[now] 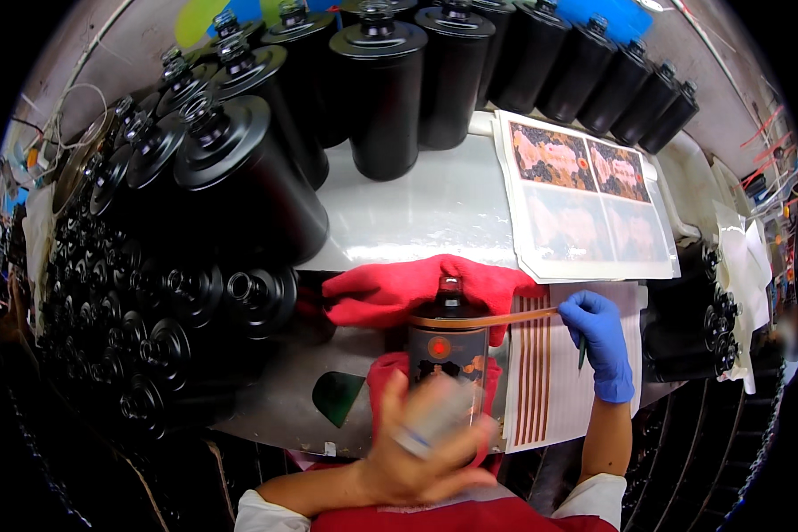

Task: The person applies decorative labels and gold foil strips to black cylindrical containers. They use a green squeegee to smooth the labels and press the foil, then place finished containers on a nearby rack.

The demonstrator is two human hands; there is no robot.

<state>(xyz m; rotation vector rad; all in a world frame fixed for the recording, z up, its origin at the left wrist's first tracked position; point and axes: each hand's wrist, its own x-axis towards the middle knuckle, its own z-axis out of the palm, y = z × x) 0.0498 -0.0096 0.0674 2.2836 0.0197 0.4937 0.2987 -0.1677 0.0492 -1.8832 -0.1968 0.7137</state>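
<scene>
Pale worktable (417, 208), crowded far and left with black bottles (381, 97). Near centre: one labelled bottle (448, 341) lying on a red cloth (390, 288). Left hand (421, 443), bare, wrapped around its base. Right hand (598, 341), blue-gloved, pinches an orange strip (488, 319) stretched across the bottle's shoulder. Strip sheet (541, 372) just right; label sheets (585, 199) beyond.

On the dark bottle lying before me sits a rectangular label with a red dot and orange-brown pattern (446, 353), a thin orange strip label (496, 318) crosses its neck, beside a white sheet of orange strip labels (534, 377), below a white sheet of four brown-orange patterned rectangular labels (590, 199).
</scene>
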